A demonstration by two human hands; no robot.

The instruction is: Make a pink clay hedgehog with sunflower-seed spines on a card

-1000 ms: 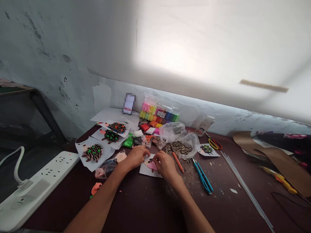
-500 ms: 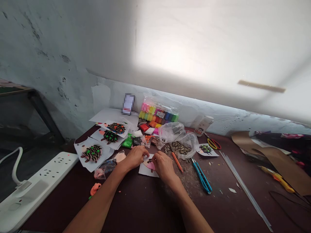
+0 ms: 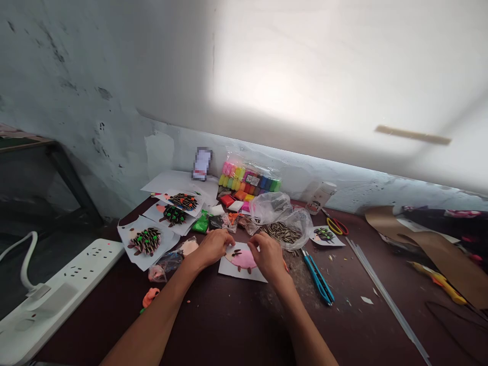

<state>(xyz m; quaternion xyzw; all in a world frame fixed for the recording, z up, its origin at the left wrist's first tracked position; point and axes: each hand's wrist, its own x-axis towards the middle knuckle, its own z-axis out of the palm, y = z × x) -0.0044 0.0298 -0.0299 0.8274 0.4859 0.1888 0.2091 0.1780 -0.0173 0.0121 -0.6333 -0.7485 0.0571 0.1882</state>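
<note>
A white card (image 3: 247, 275) bearing a pink clay shape (image 3: 246, 258) with a few dark seeds on it lies on the dark table. My left hand (image 3: 216, 246) rests at the card's upper left edge, its fingers bent together; what they hold, if anything, is hidden. Over the card's right side is my right hand (image 3: 267, 251), thumb and forefinger pinched, and anything between them is too small to make out. Behind it a clear plastic bag (image 3: 305, 226) holds striped sunflower seeds (image 3: 282, 232).
Seed-covered hedgehog cards (image 3: 147, 241) lie at the left, near a white power strip (image 3: 84, 269). Coloured clay packs (image 3: 249, 179) stand against the wall. Blue scissors (image 3: 318, 278), red-yellow scissors (image 3: 335, 226), clear glue sticks (image 3: 389, 300) and a yellow glue gun (image 3: 438, 282) lie right.
My right hand has moved right, uncovering more of the pink shape and the card. It now covers most of the orange pen. My left hand has hardly moved.
</note>
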